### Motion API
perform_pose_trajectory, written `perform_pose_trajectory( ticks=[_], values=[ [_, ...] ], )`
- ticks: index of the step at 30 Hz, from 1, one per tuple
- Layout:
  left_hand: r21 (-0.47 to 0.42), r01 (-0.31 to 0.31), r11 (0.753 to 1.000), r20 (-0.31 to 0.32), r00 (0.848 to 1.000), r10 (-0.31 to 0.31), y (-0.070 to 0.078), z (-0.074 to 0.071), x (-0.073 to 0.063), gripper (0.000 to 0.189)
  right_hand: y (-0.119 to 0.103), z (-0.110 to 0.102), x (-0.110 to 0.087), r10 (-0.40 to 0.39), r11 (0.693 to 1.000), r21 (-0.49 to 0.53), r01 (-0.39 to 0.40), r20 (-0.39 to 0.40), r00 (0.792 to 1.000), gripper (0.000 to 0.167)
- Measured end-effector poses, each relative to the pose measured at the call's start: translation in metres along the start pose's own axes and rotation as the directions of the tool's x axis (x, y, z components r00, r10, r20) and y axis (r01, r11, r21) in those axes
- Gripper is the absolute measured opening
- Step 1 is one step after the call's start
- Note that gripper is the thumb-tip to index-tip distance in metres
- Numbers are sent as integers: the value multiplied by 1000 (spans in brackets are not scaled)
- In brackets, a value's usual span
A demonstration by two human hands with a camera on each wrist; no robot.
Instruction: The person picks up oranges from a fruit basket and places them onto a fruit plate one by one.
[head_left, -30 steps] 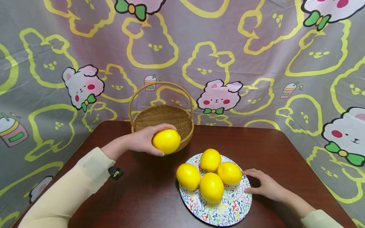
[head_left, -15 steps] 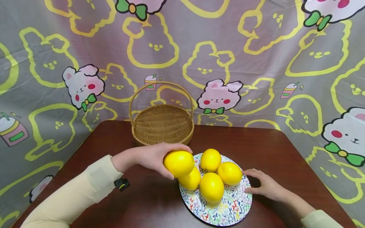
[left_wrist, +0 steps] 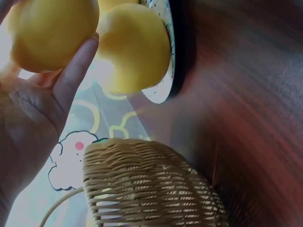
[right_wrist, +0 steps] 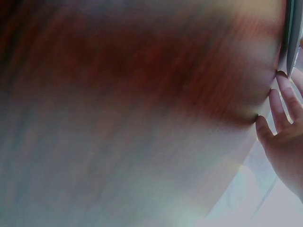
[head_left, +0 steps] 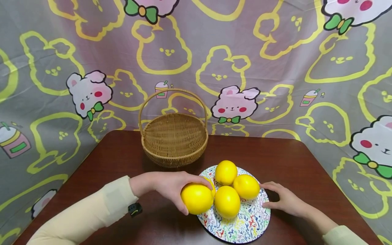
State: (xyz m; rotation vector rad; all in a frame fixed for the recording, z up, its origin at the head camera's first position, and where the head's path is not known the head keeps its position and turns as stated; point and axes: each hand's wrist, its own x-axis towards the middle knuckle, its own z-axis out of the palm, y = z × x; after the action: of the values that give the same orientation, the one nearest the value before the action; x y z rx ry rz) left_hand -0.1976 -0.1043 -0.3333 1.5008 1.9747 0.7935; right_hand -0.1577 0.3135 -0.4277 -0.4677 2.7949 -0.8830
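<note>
My left hand [head_left: 168, 186] grips a yellow lemon [head_left: 197, 199] from above, at the left edge of the round patterned plate [head_left: 249, 223]. In the left wrist view, fingers and thumb wrap that lemon [left_wrist: 52, 35]. Just behind it, a lemon [head_left: 210, 182] on the plate is mostly hidden in the head view. Beside these, a back lemon [head_left: 226, 173], a right lemon [head_left: 246, 186] and a front lemon [head_left: 227, 202] lie grouped on the plate. On the plate's right side, my right hand [head_left: 286, 199] rests with thumb and fingers spread, fingertips against the rim.
A wicker basket [head_left: 174, 131] with a tall arched handle stands behind the plate, to the left, with no fruit visible inside. Everything stands on a dark red-brown table [head_left: 260, 153]. A cartoon-print curtain [head_left: 183, 41] hangs behind the table and along its sides.
My left hand has carried the lemon from in front of the basket toward me and rightward, down to the plate's left edge. My right hand has stayed at the rim.
</note>
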Motion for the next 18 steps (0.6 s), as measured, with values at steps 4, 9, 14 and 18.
perform_pose_trajectory(
  ticks=[4, 9, 14, 18],
  values=[
    [10, 7, 1000, 34, 999, -7, -3, 5, 2, 79, 1, -1, 1, -9, 1000, 2, 9, -2, 1000, 67],
    [16, 10, 1000, 65, 998, -11, -5, 9, 6, 80, 2, -1, 2, -8, 1000, 3, 8, -7, 1000, 67],
    [47, -9, 999, 80, 997, 5, -9, 14, 10, 80, 3, 0, 2, 0, 1000, -1, 0, -8, 1000, 68],
    [66, -15, 998, 86, 996, 9, -11, 20, 14, 80, 3, 1, 2, -1, 1000, -6, 1, -14, 1000, 68]
  ],
)
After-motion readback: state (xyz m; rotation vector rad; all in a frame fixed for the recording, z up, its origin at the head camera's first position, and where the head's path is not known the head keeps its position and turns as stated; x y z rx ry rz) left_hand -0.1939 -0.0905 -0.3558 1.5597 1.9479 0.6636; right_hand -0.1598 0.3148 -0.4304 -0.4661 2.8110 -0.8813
